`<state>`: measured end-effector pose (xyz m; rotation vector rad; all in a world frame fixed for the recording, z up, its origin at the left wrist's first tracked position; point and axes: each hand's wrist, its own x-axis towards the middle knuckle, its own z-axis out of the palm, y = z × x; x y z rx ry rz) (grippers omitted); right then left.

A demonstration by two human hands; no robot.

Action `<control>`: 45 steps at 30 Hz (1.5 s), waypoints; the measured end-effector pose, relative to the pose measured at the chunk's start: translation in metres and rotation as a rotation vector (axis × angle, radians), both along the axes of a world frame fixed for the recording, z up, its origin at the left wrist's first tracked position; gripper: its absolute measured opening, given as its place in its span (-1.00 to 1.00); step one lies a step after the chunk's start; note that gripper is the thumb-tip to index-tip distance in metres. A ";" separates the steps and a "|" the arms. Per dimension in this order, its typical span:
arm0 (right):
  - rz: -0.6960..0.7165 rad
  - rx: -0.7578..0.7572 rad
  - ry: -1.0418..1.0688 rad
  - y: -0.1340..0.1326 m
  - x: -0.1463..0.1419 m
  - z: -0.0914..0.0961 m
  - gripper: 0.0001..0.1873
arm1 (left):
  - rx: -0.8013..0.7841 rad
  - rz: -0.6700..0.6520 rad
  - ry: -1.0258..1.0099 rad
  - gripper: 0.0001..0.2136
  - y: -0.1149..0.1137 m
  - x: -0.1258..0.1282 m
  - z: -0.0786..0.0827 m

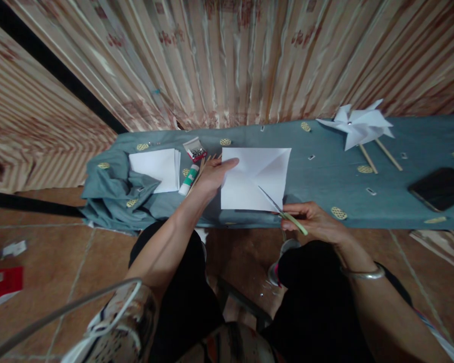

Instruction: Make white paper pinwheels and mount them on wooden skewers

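A square sheet of white paper (245,186) with diagonal crease lines is held by its left edge in my left hand (215,174), thumb on top and fingers beneath. My right hand (310,219) grips the light green handles of a pair of scissors (293,221). The blades lie at the paper's lower right corner and point along the diagonal toward its middle. By my left wrist lie a glue stick (189,180) with a green label and several thin wooden sticks (202,169), partly hidden by the hand.
A stack of white paper (155,169) and a small red box of metal pins (195,149) lie on the left of the blue-green cloth (318,176). White paper pinwheels (357,126) on wooden sticks and a black phone (441,188) lie to the right. A patterned curtain (245,60) hangs behind.
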<state>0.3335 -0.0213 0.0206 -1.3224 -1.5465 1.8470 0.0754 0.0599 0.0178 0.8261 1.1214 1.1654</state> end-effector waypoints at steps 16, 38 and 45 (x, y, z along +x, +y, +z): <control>0.023 0.001 -0.014 0.000 0.000 -0.001 -0.44 | 0.010 -0.006 0.033 -0.72 -0.005 0.004 0.001; -0.005 -0.042 -0.006 -0.001 -0.005 0.003 -0.46 | -0.016 -0.046 0.034 -0.73 -0.005 0.005 -0.002; -0.017 -0.057 -0.005 0.000 -0.004 -0.001 -0.47 | -0.011 -0.040 0.033 -0.73 -0.005 0.005 -0.002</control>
